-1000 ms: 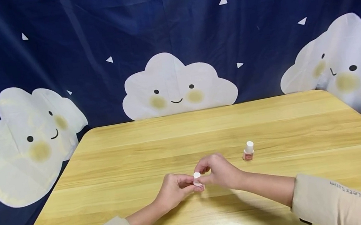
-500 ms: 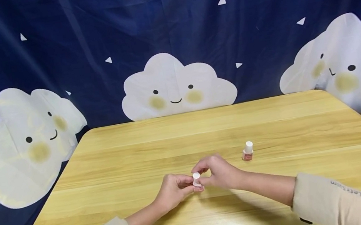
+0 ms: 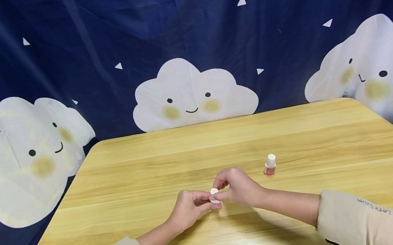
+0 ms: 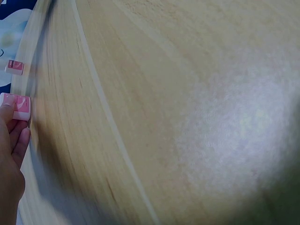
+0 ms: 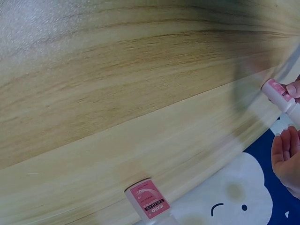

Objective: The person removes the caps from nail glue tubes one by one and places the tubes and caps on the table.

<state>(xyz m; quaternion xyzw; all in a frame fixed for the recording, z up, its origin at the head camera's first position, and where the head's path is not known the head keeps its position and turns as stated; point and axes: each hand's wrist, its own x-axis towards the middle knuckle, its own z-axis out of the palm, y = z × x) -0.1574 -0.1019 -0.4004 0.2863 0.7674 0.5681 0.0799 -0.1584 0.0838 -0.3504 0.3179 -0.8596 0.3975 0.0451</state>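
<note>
A small nail glue bottle with a pink label stands upright on the wooden table, between both hands. My left hand pinches its body from the left; the thumb lies over the label in the left wrist view. My right hand grips the white cap between thumb and fingers, partly covering it. In the right wrist view, the held bottle is at the right edge, with the right hand's curled fingers beside its cap end. Whether the cap is loose cannot be seen.
A second nail glue bottle of the same kind, capped, stands upright behind and right of the hands. The wooden table reaches back to a dark blue curtain printed with white clouds.
The right thumb and fingers slid left around the cap, baring more of it, then moved back right with the thumb across it. The left hand and both bottles stayed in place.
</note>
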